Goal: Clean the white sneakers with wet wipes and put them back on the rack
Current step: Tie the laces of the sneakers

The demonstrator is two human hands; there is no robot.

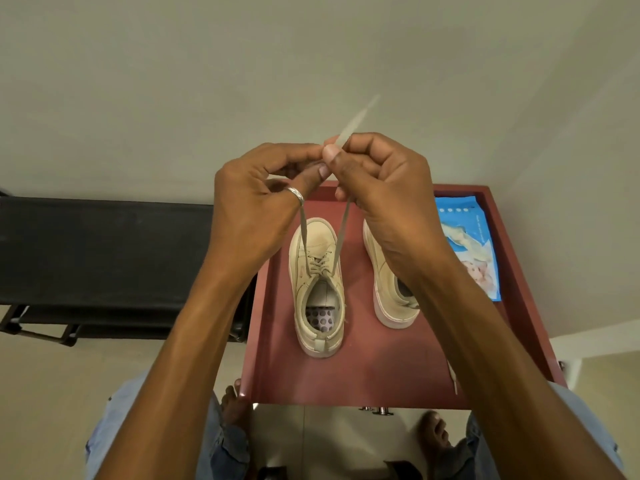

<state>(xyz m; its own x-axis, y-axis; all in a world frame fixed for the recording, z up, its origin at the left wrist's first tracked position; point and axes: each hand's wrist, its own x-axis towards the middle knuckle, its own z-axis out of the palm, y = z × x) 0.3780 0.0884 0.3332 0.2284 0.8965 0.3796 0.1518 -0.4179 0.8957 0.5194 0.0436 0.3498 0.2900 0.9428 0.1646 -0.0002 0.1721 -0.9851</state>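
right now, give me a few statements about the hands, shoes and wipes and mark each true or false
1. The left hand and the right hand both pinch the laces of the sneaker nearer the black rack. True.
2. The wet wipes pack lies between the two sneakers. False: it lies at the right edge of the red table, beyond the other sneaker.
3. Both sneakers stand on the red table. True.
4. The right hand holds a wipe. False: it pinches only lace.
5. A ring sits on a finger of the left hand. True.
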